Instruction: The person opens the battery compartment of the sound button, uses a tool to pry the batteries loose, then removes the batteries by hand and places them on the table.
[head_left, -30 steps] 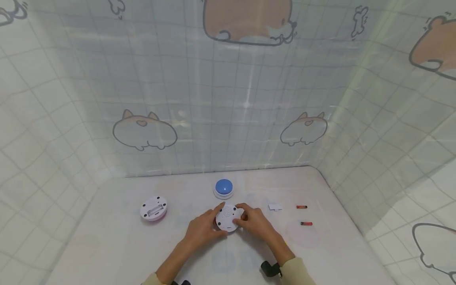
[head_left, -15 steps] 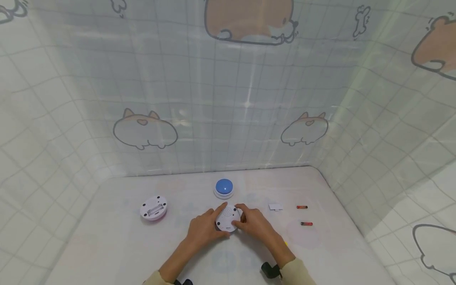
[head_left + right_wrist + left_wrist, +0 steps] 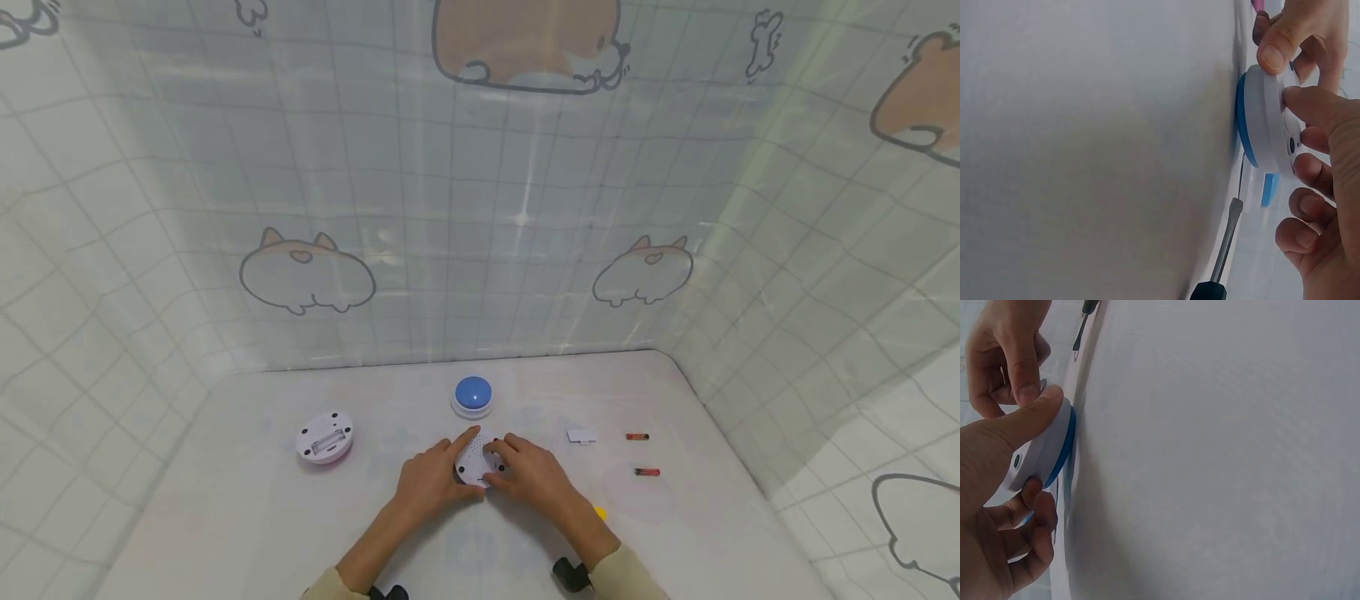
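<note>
A round white push button (image 3: 471, 463) lies upside down at the front middle, its speaker holes and dark feet facing up. Its blue dome (image 3: 1244, 122) faces down toward the table. My left hand (image 3: 431, 481) grips its left side between thumb and fingers; in the left wrist view the thumb spans the white edge. From the other side, my right hand (image 3: 538, 475) has bent thumb and index fingertips against the underside, also seen in the right wrist view. What lies under those fingertips is hidden. The right hand's remaining fingers are curled beside the button.
Behind stands a blue-topped push button (image 3: 472, 395). An overturned button with an uncovered battery compartment (image 3: 326, 437) lies left. To the right are a small white cover (image 3: 581, 436) and two red batteries (image 3: 637, 437). A screwdriver (image 3: 1227, 240) lies near my right hand.
My right index finger has moved from the button's far right edge inward onto its underside, with the thumb staying close by. My left hand keeps its grip.
</note>
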### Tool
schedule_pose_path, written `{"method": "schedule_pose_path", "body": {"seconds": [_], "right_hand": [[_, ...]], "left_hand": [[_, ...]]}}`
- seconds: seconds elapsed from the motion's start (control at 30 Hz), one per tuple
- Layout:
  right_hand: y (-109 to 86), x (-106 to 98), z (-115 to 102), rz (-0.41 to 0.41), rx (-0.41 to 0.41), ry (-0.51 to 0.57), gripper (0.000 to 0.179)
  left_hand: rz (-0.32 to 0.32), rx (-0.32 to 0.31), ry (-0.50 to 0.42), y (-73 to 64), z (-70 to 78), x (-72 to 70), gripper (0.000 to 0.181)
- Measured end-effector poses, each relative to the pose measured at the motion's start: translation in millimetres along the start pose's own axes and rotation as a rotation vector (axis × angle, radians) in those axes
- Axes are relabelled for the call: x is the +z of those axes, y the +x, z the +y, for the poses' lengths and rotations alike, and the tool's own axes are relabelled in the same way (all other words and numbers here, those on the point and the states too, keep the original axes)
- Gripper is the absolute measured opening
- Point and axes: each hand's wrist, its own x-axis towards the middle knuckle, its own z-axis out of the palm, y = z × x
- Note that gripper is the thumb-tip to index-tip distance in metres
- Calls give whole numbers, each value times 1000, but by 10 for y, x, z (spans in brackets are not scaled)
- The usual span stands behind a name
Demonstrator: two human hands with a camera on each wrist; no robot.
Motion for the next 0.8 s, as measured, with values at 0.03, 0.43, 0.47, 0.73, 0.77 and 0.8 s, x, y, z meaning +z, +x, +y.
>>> {"method": "schedule_pose_path", "body": {"seconds": [0.03, 0.43, 0.47, 0.73, 0.77, 0.8], "right_hand": [[-5, 2, -2, 8, -15, -4, 45], [9, -28, 4, -20, -65, -25, 48], [11, -27, 6, -23, -66, -28, 48], [20, -9, 11, -19, -96, -41, 46], [21, -8, 10, -15, -104, -46, 45], [21, -12, 6, -9, -112, -47, 44]], "left_hand": [[-2, -3, -4, -1, 3, -4, 100], [-29, -13, -28, 20, 8, -30, 100], [-33, -14, -31, 22, 8, -32, 100], [-37, -17, -47, 19, 24, -56, 99], [-38, -17, -50, 18, 24, -57, 99], [-37, -14, -51, 18, 24, -57, 99]]}}
